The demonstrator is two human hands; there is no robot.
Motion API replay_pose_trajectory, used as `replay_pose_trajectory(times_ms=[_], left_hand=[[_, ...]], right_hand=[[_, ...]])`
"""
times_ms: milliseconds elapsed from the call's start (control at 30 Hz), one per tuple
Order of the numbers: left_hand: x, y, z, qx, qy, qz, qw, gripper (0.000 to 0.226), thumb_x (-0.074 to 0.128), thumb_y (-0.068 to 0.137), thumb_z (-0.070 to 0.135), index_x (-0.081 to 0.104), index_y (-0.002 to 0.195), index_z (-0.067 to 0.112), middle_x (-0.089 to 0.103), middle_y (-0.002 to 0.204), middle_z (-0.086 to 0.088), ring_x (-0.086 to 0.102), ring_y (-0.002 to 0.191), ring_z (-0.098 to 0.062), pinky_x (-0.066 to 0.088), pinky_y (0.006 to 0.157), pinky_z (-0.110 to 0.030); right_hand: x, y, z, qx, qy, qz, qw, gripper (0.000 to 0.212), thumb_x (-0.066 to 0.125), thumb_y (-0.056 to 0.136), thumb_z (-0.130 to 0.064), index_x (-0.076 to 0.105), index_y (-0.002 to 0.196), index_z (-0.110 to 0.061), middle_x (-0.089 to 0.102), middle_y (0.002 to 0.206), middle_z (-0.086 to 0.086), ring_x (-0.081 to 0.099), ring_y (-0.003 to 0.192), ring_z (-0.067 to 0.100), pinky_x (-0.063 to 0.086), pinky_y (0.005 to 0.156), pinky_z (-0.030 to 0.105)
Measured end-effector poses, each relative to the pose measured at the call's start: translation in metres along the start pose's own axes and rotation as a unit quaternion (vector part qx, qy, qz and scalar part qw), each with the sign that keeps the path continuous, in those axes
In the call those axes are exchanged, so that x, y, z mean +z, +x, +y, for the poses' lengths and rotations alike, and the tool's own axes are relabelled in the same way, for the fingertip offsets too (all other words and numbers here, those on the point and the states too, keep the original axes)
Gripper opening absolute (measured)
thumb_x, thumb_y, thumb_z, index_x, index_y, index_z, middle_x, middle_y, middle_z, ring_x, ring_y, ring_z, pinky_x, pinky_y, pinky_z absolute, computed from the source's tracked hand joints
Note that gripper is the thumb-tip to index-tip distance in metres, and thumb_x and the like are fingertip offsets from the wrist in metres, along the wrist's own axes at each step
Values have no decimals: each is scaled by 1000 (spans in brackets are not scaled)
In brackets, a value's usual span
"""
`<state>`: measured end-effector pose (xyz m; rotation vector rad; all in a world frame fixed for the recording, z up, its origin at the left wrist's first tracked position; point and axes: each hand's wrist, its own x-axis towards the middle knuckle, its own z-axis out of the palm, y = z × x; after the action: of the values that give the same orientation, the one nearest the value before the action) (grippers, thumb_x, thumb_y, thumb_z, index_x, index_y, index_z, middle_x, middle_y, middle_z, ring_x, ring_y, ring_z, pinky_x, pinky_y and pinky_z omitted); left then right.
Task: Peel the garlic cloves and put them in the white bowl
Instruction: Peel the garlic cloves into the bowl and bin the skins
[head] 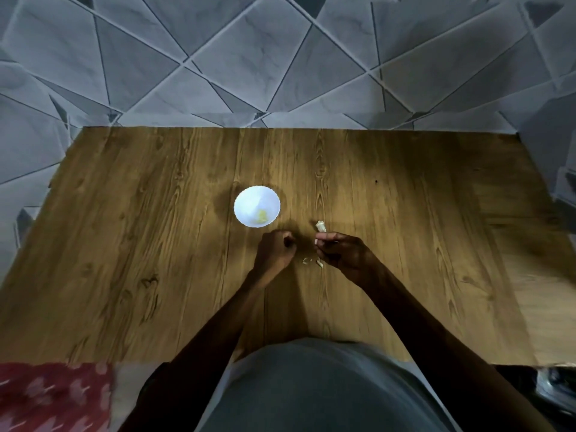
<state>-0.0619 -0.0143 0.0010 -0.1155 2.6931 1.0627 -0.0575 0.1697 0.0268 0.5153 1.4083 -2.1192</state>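
A small white bowl (249,201) stands on the wooden table (156,244), with a pale yellow peeled clove (261,216) lying inside it. My left hand (276,249) is just below the bowl with its fingers curled; whether it holds anything is hidden. My right hand (339,252) is to the right of it, fingertips pinched together on something small and pale. A garlic clove (320,226) in its skin lies on the table just above my right hand. Bits of peeled skin (313,261) lie between my two hands.
The table's far edge meets a grey floor of triangular tiles (280,57). A red patterned cloth (53,397) lies at the lower left beside the table. A dark shiny object (558,385) shows at the lower right corner.
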Motion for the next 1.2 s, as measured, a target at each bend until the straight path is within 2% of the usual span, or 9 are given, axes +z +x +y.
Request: replay_pose_trajectory(times_ms=[133, 233, 300, 433, 500, 567, 767, 1033, 1200], left_hand=[[-1, 1, -2, 4, -13, -65, 998, 23, 53, 96, 14, 71, 107, 5, 71, 105, -12, 65, 93, -21, 51, 83, -33], [0, -2, -2, 19, -27, -89, 995, 20, 62, 91, 14, 71, 108, 9, 72, 104, -7, 65, 91, -15, 52, 83, -30], [1, -6, 0, 28, -59, -65, 996, 19, 67, 87, 14, 72, 106, 11, 73, 101, -2, 65, 88, -10, 53, 83, -27], [-3, -16, 12, 30, -170, 2, 985, 12, 69, 88, 14, 75, 98, 10, 74, 88, 1, 69, 70, -8, 54, 67, -20], [-5, -21, 18, 45, -193, 12, 980, 11, 69, 88, 15, 75, 96, 11, 74, 84, 2, 69, 65, -9, 55, 65, -21], [-7, -25, 21, 57, -196, 19, 979, 10, 70, 87, 17, 75, 95, 13, 73, 81, 4, 69, 66, -8, 55, 68, -22], [-10, -31, 20, 75, -166, 52, 982, 13, 74, 83, 14, 75, 96, 13, 73, 84, 9, 67, 79, 3, 52, 74, -15], [-13, -34, 21, 99, -167, 78, 978, 6, 73, 83, 16, 75, 89, 15, 72, 80, 11, 66, 76, 0, 50, 69, -14], [-11, -34, 22, 113, -139, 79, 981, 6, 70, 81, 12, 70, 87, 14, 69, 78, 10, 64, 73, -3, 54, 68, -22]], right_hand=[[-1, 1, 3, 11, 17, -7, 1000, 22, 56, 90, 9, 68, 104, -3, 73, 93, 10, 72, 85, 19, 58, 73, 24], [-1, 2, 3, 11, 23, -8, 1000, 23, 55, 90, 10, 68, 103, -2, 73, 94, 10, 73, 85, 19, 58, 72, 24], [0, 2, 3, 8, 19, -4, 1000, 23, 55, 89, 10, 68, 103, -2, 72, 94, 11, 73, 85, 19, 58, 72, 24], [1, 1, 2, 3, 12, 13, 1000, 22, 56, 88, 13, 68, 102, 1, 71, 92, 12, 73, 81, 19, 58, 70, 24], [4, 0, 2, -1, 6, 15, 1000, 21, 56, 88, 13, 67, 104, 5, 71, 91, 14, 73, 81, 19, 58, 69, 24], [7, -2, 1, -5, -2, 18, 1000, 21, 57, 88, 13, 67, 105, 6, 71, 91, 14, 72, 83, 20, 58, 71, 25], [19, -9, -1, 1, 24, 33, 999, 17, 59, 86, 14, 68, 98, 7, 72, 88, 15, 72, 83, 23, 59, 73, 27], [25, -18, -3, -19, -5, 25, 999, 14, 61, 88, 8, 71, 96, 3, 74, 85, 11, 72, 80, 18, 57, 70, 23], [26, -20, -2, -21, 6, 21, 1000, 14, 62, 86, 9, 71, 95, 2, 73, 87, 11, 71, 79, 19, 57, 71, 24]])
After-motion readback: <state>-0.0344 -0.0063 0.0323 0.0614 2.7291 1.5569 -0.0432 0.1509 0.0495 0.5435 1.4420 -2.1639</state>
